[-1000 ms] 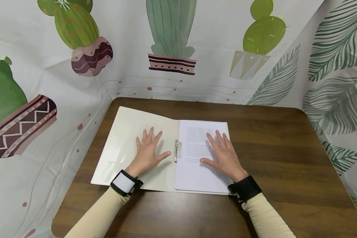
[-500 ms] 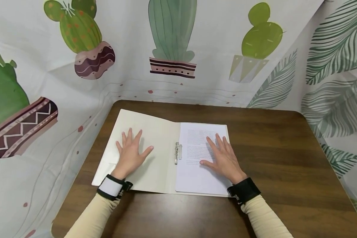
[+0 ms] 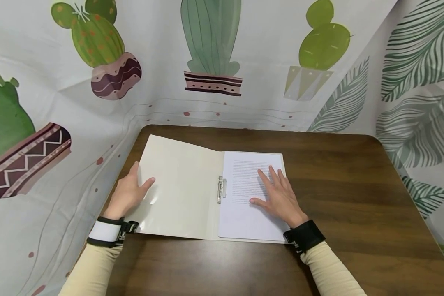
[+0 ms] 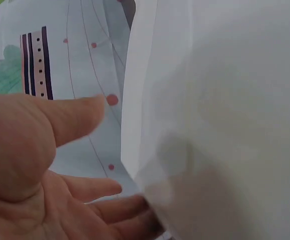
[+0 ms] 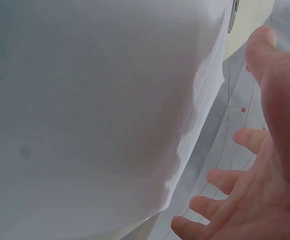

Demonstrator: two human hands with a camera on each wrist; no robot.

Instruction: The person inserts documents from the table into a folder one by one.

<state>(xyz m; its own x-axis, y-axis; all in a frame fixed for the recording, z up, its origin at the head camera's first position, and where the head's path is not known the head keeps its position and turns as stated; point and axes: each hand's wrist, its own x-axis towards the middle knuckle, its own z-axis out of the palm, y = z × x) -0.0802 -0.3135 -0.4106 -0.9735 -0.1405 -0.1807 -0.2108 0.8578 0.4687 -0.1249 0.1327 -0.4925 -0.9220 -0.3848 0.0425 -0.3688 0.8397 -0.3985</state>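
Note:
A cream folder (image 3: 181, 193) lies spread open on the table. Printed sheets (image 3: 240, 222) form a stack on its right half, beside a metal clip (image 3: 220, 190) at the spine. My left hand (image 3: 126, 193) is at the left edge of the cover, thumb over its face. In the left wrist view some fingertips pass behind the cover's edge (image 4: 134, 100), while the thumb stands apart from it. My right hand (image 3: 283, 201) is spread over the right part of the sheets. Its fingers (image 5: 225, 180) look apart from the paper in the right wrist view.
The brown wooden table (image 3: 355, 205) extends to the right of the folder and in front of it. A white cloth printed with cacti and leaves (image 3: 159, 61) hangs behind the table and along both sides.
My left hand has moved left from above the middle of the cover to its outer edge, its fingers now partly behind that edge. The right hand has stayed over the sheets.

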